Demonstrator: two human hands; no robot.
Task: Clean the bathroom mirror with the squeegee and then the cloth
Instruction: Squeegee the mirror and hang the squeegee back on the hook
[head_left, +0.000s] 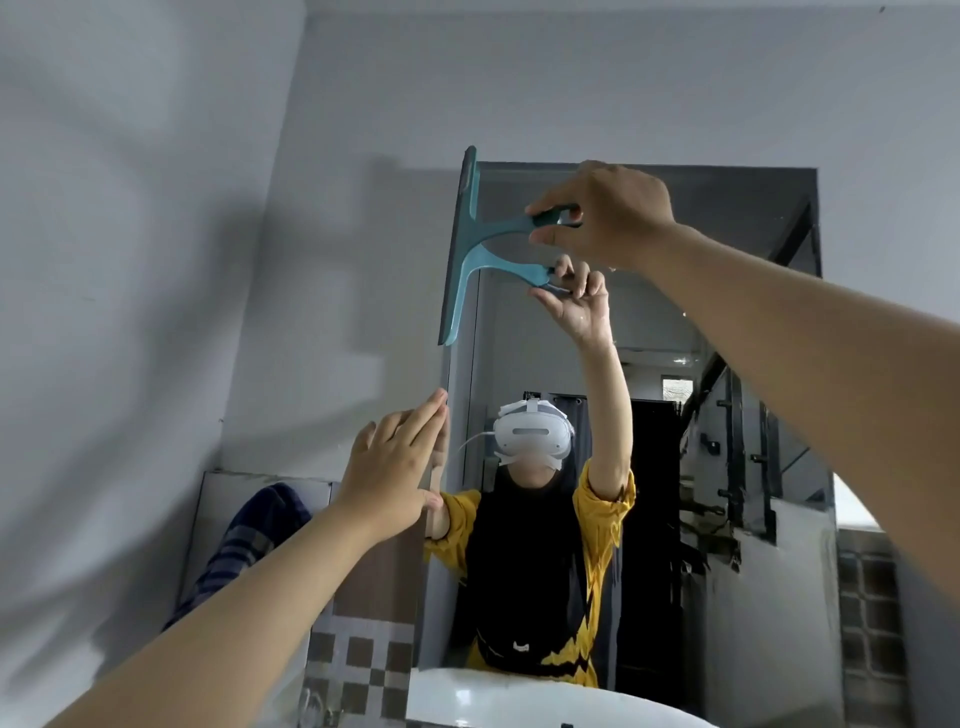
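One hand (605, 215) grips squeegee (467, 244); no writing legible

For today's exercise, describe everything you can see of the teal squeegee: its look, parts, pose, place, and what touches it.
The squeegee looks like teal plastic, T-shaped, with a long straight blade bar carrying a darker strip along its edge. Two curved arms join the bar to a handle. The blade stands nearly vertical along the upper left edge of the mirror; whether it touches the glass is unclear. The handle points right, gripped by the right hand. Its reflection shows in the glass just below.
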